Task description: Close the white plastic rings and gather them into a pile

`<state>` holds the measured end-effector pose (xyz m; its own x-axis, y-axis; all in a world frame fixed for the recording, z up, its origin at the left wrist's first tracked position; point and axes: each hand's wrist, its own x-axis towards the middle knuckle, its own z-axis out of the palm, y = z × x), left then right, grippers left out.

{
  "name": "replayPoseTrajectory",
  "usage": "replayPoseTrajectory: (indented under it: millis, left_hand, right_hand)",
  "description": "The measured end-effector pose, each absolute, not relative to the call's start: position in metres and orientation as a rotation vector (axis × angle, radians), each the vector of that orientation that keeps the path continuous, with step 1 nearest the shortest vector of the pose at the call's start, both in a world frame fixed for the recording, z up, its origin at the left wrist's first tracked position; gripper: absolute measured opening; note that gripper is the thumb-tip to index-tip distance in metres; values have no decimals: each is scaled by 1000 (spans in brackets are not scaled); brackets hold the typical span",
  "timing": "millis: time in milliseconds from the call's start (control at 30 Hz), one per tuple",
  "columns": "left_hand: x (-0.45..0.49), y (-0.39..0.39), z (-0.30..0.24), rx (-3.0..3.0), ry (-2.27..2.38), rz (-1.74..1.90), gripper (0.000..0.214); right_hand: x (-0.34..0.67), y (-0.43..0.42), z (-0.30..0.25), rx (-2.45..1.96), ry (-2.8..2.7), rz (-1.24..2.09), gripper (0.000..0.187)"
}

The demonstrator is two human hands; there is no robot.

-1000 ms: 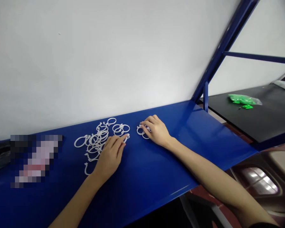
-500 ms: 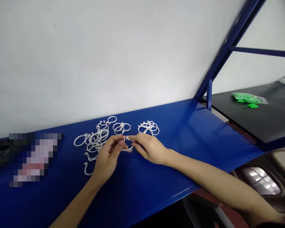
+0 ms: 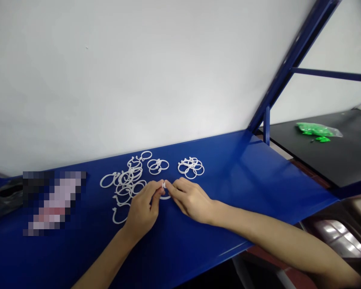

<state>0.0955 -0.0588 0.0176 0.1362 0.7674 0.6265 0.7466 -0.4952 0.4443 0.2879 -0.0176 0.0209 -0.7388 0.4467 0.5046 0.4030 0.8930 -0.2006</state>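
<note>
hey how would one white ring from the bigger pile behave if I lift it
Probably light: the white rings there have thin bands. Likely springy rather than floppy, since the open loops hold smooth curves. It may drag neighbours along, as many overlap.

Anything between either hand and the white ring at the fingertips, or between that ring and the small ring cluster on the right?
The left hand and right hand both touch the white ring, nothing between. Toward the ring cluster, only the right hand itself partly lies across the way in this view.
</note>
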Motion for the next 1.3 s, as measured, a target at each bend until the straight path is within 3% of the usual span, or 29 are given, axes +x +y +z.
replayPoseTrajectory:
  millis: [500, 800, 1100, 1300]
  left_hand:
    - [99, -54, 12, 2887, 1582, 1106, 20]
    - [106, -51, 23, 2844, 1676, 1139, 15]
    - [88, -43, 14, 2788, 2005, 713, 34]
    - [81, -23, 11, 2651, 2228, 485, 43]
  right_hand:
    - [288, -11, 15, -644, -2685, 43, 31]
    - [295, 0, 31, -620, -2490, 91, 32]
    - [325, 48, 40, -1101, -2256, -20, 28]
    - [331, 59, 35, -1185, -2328, 40, 28]
